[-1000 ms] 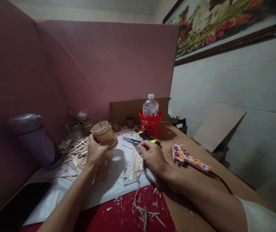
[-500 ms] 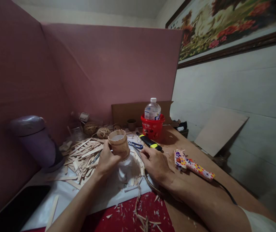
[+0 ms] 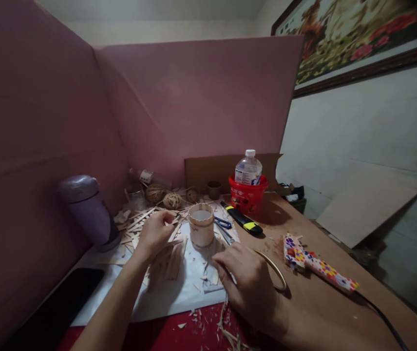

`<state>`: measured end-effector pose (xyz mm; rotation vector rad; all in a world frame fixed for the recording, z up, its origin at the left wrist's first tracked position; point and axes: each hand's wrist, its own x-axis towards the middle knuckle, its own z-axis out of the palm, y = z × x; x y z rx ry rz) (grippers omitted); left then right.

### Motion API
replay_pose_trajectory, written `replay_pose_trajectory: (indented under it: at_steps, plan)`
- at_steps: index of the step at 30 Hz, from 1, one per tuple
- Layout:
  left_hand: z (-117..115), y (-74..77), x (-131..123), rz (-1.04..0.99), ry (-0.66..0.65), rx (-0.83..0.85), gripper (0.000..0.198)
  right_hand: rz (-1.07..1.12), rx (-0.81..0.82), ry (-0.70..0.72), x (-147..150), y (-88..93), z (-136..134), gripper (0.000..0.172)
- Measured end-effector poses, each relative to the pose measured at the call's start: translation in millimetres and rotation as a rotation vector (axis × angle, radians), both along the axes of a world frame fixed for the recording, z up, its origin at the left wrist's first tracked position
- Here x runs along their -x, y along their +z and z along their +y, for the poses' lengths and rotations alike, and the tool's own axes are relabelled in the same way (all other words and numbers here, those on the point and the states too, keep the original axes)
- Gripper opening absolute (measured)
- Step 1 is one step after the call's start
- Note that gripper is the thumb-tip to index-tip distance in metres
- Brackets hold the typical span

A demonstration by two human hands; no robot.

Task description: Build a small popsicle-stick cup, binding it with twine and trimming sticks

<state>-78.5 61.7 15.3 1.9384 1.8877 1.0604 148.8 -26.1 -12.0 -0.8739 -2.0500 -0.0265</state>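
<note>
A small round cup made of wooden sticks [image 3: 201,229] stands upright on the white sheet [image 3: 179,292], with neither hand on it. My left hand [image 3: 155,233] hovers just left of the cup over a heap of flat wooden sticks [image 3: 139,222]. Its fingers are curled in a pinch around something small that I cannot make out. My right hand [image 3: 247,275] rests on the sheet in front of the cup, its bent fingertips on stick scraps and nothing visibly held. A thin golden ring [image 3: 276,270] lies beside that hand and partly under it.
Behind the cup lie blue-handled scissors [image 3: 223,223] and a black-and-yellow cutter [image 3: 243,222]. A red bucket [image 3: 248,197] holds a water bottle [image 3: 248,168]. A flowered glue gun [image 3: 314,265] lies at the right, a purple container [image 3: 87,209] and a dark phone [image 3: 62,312] at the left. Pink boards wall off the back and left.
My left hand set the stick cup down on the white sheet and let go, moving left to the sticks. My right hand slid nearer along the sheet. The view turned left.
</note>
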Motion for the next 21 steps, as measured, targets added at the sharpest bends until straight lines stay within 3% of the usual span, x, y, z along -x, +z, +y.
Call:
replay_pose_trajectory:
  at_steps: [2,6,11,16,21]
  plan:
    - [-4,2.6,4,0.146,0.019,0.084,0.011,-0.012,0.029,0.019,2,-1.4,-4,0.018]
    - [-20,2.1,-9,0.408,-0.015,0.237,0.021,0.000,0.065,0.030,3,-3.6,-5,0.017]
    - [-31,-0.2,-24,0.619,-0.026,0.264,0.015,0.002,0.079,0.026,3,-3.1,-5,0.016]
    - [-31,-3.1,-27,0.674,-0.034,0.267,0.022,0.000,0.053,0.040,4,-4.9,-3,0.014]
    - [-32,-2.2,-25,0.587,0.012,0.284,0.010,-0.038,0.014,0.053,4,-6.7,-2,0.013]
